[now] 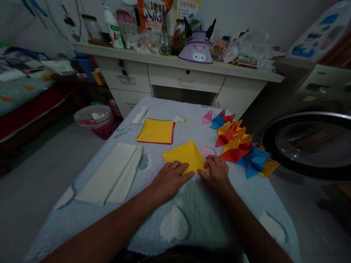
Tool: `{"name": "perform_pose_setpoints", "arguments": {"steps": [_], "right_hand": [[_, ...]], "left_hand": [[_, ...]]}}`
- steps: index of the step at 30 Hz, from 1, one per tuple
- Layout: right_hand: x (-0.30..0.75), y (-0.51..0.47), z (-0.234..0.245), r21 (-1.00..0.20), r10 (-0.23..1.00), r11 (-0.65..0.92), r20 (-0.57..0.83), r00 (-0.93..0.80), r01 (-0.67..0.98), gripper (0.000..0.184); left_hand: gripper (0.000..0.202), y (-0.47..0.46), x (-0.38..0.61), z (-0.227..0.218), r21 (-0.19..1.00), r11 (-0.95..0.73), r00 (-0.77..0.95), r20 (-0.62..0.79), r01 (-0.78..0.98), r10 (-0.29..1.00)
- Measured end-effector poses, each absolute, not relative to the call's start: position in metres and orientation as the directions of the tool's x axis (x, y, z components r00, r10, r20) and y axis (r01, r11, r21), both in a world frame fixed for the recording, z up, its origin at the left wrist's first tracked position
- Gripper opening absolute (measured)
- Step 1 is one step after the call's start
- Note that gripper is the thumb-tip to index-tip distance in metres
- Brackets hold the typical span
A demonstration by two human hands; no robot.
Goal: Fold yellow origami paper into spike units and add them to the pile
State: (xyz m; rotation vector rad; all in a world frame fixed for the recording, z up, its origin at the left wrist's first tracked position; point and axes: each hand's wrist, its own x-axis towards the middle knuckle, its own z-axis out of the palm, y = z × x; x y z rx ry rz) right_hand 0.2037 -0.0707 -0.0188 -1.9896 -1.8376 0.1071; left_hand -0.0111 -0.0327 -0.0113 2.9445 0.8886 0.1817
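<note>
A yellow sheet of origami paper [189,155], partly folded, lies on the cloth-covered table in front of me. My left hand [171,178] rests on its lower left part, fingers laid over the paper and thumb stretched along the near edge. At the lower right corner, my right hand [216,170] has its fingers curled and thumb bent in, pinching the paper's edge. Beyond it sits a square stack of coloured paper [155,130], yellow on top. Folded paper cranes [236,140] in red, yellow, blue and pink crowd the table's right side.
A folded pale cloth [111,173] lies to the left, and a white narrow box [139,115] stands behind. A crumpled white scrap [179,119] is near the stack. Past the table are a white desk [170,75], a pink bin [97,120] and an open washing-machine door [309,146].
</note>
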Motion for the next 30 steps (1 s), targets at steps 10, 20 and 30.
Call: {"name": "perform_pose_setpoints", "arguments": {"steps": [10, 20, 30], "right_hand": [[0.214, -0.069, -0.022, -0.33, 0.974, -0.073, 0.179, 0.139, 0.941, 0.026], [0.224, -0.07, -0.018, -0.384, 0.992, -0.072, 0.07, 0.107, 0.921, 0.02], [0.226, -0.07, -0.019, -0.384, 0.985, -0.062, 0.126, 0.119, 0.921, 0.009]], "left_hand": [[0.04, -0.03, -0.014, -0.016, 0.134, -0.828, 0.827, 0.084, 0.544, 0.556], [0.04, -0.03, -0.014, -0.014, 0.152, -0.824, 0.826, 0.073, 0.545, 0.559], [0.041, -0.033, -0.015, -0.01, 0.142, -0.823, 0.819, 0.096, 0.551, 0.565]]}}
